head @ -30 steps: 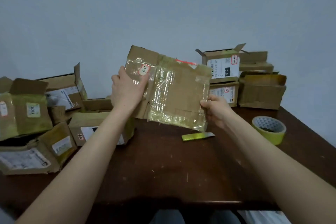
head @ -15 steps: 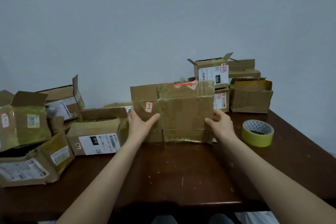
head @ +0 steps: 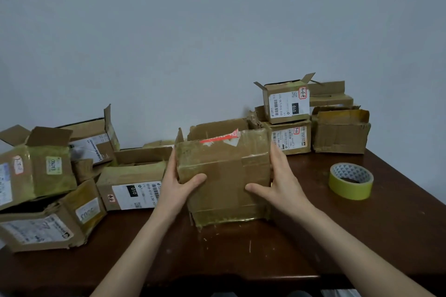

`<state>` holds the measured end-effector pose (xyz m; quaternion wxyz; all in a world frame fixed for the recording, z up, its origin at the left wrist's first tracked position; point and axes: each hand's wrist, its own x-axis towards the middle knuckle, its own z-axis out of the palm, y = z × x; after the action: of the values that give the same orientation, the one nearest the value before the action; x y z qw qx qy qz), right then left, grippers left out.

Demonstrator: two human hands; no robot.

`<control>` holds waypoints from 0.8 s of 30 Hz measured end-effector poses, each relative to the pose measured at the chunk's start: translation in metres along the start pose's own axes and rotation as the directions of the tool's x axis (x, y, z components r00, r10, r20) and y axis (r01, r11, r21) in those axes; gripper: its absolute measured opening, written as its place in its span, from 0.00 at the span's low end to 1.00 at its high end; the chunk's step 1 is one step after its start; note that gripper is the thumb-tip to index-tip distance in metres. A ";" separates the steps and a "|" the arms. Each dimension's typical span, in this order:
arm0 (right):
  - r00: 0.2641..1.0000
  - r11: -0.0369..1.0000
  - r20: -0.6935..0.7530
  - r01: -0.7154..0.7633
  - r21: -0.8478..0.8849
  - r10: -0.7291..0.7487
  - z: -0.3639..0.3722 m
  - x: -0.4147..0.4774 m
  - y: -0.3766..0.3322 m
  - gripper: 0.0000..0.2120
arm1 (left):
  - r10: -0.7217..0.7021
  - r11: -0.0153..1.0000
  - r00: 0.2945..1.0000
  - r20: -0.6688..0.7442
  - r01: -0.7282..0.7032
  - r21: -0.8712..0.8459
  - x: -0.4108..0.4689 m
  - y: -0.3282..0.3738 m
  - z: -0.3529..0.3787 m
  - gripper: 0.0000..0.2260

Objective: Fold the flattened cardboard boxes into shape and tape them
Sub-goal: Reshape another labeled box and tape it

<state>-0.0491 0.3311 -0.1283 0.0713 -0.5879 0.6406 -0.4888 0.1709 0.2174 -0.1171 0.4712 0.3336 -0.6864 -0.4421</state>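
A worn brown cardboard box [head: 224, 171], patched with old clear tape and a red sticker strip near its top, stands upright on the dark wooden table [head: 277, 248] with its top flaps up. My left hand [head: 179, 183] grips its left side, thumb across the front face and fingers round the edge. My right hand [head: 280, 181] grips the right side the same way. A roll of yellow tape [head: 350, 180] lies flat on the table to the right of the box, apart from both hands.
Several shaped boxes crowd the table's left side, the nearest a labelled one [head: 132, 188] beside my left hand. Stacked boxes [head: 287, 106] and a crumpled one [head: 340, 131] stand at the back right against the grey wall. The table's front edge is near me.
The cardboard, held up flat in the air a second ago, has been lowered onto the table and opened into a box shape. Both hands moved down with it to its sides.
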 end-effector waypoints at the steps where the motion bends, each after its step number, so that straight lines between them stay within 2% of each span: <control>1: 1.000 1.000 0.006 0.010 0.006 -0.010 -0.002 0.001 -0.003 0.54 | 0.013 1.000 1.000 -0.005 -0.013 -0.013 -0.001 0.002 -0.001 0.47; 5: 1.000 0.996 0.022 0.019 0.082 -0.021 -0.010 0.002 -0.001 0.46 | -0.024 0.995 1.000 -0.008 0.023 -0.095 0.002 0.002 -0.001 0.40; 9: 0.999 0.990 0.009 0.040 0.132 -0.042 -0.014 0.008 0.003 0.47 | -0.004 0.999 1.000 0.009 0.005 -0.050 0.007 0.002 -0.004 0.45; 14: 0.998 0.992 0.003 0.068 0.109 -0.069 -0.010 0.014 0.001 0.45 | 0.110 0.993 0.994 0.005 -0.110 -0.049 0.007 0.010 -0.002 0.41; 19: 0.999 0.983 0.014 0.037 0.178 -0.040 -0.004 0.018 0.005 0.46 | 0.088 0.993 0.996 0.032 -0.085 -0.087 0.012 0.013 -0.005 0.36; 22: 0.993 0.954 0.112 -0.062 0.292 0.030 0.002 0.020 0.014 0.51 | 0.024 0.996 0.999 0.037 -0.020 -0.088 0.015 0.005 -0.006 0.36; 24: 0.970 0.935 0.229 -0.152 0.319 0.080 0.005 0.019 0.024 0.57 | -0.031 0.994 0.996 0.082 0.039 -0.103 0.013 -0.005 -0.006 0.42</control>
<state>-0.0673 0.3087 -0.1385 0.2667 -0.5771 0.5707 -0.5197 0.1722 0.2024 -0.1164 0.4524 0.3024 -0.6748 -0.4985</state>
